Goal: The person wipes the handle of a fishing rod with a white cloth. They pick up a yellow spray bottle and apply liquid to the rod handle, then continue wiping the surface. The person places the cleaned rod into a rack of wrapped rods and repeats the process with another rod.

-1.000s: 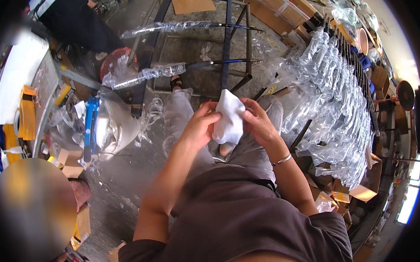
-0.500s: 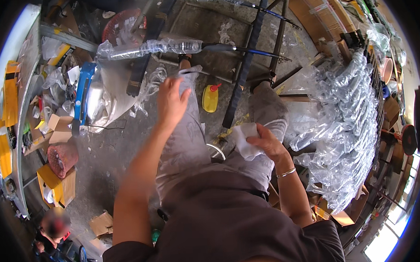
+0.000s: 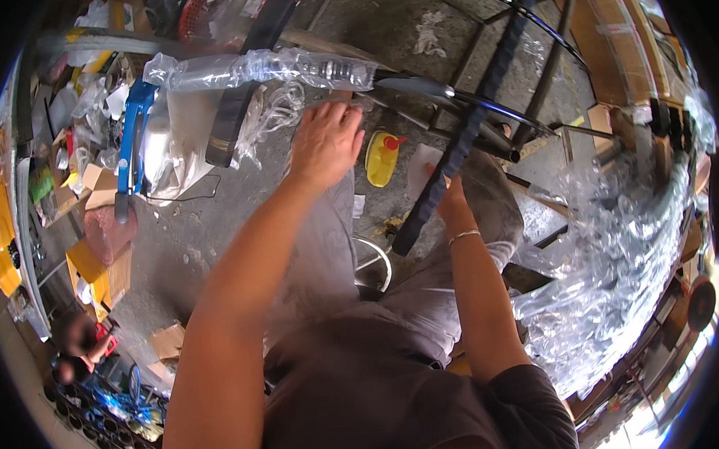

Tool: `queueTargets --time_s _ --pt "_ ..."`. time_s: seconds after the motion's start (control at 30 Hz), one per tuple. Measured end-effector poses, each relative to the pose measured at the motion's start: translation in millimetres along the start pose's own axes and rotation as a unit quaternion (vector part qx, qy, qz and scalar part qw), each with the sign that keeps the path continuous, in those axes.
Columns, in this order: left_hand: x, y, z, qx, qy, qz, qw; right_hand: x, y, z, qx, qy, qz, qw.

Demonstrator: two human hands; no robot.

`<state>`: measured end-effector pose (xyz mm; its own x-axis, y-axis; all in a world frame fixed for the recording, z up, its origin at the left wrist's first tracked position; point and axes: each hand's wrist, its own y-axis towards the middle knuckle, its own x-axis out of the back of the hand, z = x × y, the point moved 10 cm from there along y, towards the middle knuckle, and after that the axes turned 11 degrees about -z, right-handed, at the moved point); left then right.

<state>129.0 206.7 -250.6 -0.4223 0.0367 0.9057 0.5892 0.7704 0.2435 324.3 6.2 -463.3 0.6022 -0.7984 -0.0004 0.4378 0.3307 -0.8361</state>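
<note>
A dark rod with a blue sheen [image 3: 503, 108], which looks like a fishing rod, lies across two black-wrapped bars; clear plastic [image 3: 264, 67] covers its thick left end. My left hand [image 3: 328, 143] is just below that plastic, palm down, fingers stretched out and holding nothing. My right hand [image 3: 453, 195] grips a white cloth [image 3: 423, 167] beneath the right padded bar [image 3: 482, 99], which hides part of the fingers and cloth. On the floor between my hands stands a yellow bottle [image 3: 381, 161] with a red spout.
Plastic-wrapped rods [image 3: 618, 269] are piled at the right, beside tall cardboard boxes [image 3: 608, 45]. A blue tool-like frame [image 3: 135, 138] and cluttered shelving stand at the left. A red basket [image 3: 214, 14] is at the far left. Another person [image 3: 80, 345] is at the lower left.
My left hand has moved right and up toward the wrapped rod end. My right hand has carried the cloth forward, under the padded bar. The view has shifted, and the rod appears nearer.
</note>
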Motion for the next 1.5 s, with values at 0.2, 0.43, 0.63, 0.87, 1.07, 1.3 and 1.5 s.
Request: queueTargets --time_s 0.2,0.43,0.63,0.87,1.07,1.3,1.5 --pt "-8.8 4.8 -3.5 0.011 -0.004 0.028 1.000 11.5 106.3 -9.5 0.272 -0.311 -0.084 0.907" --pt "-9.2 -0.2 9.6 0.043 -0.015 0.027 0.999 -41.6 103.4 -4.3 0.348 -0.366 -0.091 0.858" --pt "-10.3 3.6 8.2 0.043 -0.020 0.034 0.998 -68.6 67.8 9.9 0.290 -0.330 -0.044 0.897" --pt "-15.3 1.8 10.5 0.054 -0.025 0.053 0.997 -81.7 38.2 34.7 0.304 -0.380 -0.063 0.871" --pt "-12.6 3.5 7.3 0.042 -0.026 0.039 0.998 -89.4 62.3 28.6 0.369 -0.415 -0.011 0.832" --pt "-8.1 7.9 6.3 0.033 -0.030 0.024 0.999 -102.4 57.7 32.5 0.397 -0.389 0.029 0.831" --pt "-18.0 5.3 6.9 0.057 -0.047 0.080 0.994 -109.6 54.9 38.0 0.397 -0.394 0.071 0.826"
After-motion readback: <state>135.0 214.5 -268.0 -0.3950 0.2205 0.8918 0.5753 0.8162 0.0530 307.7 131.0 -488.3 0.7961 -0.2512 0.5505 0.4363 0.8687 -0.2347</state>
